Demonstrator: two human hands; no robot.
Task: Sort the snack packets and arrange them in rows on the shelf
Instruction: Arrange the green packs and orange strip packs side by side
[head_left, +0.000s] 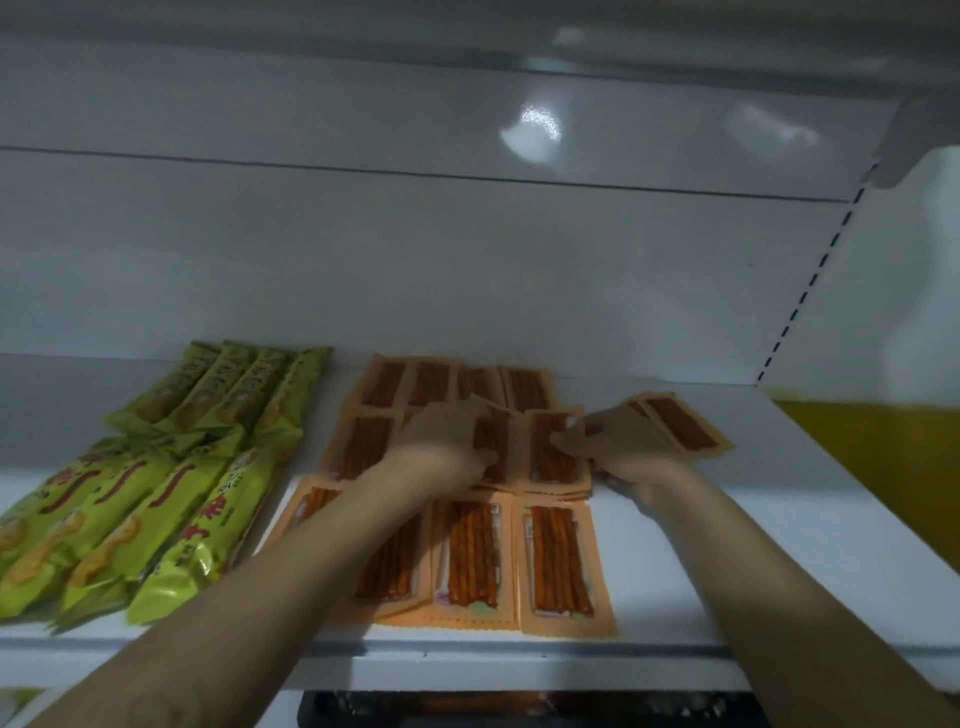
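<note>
Both forearms are stretched forward over the front edge of the shelf (753, 525). The left hand (447, 441) is laid palm down on the middle row of the orange packets (470, 553), which are set out in rows across the middle of the shelf. Its fingers are blurred, so whether a packet is pinched or only pressed cannot be told. A small fan of packets (683, 426) is gripped in the right hand (623, 452), just right of the rows. The green packets (156, 499) are laid at the shelf's left end.
</note>
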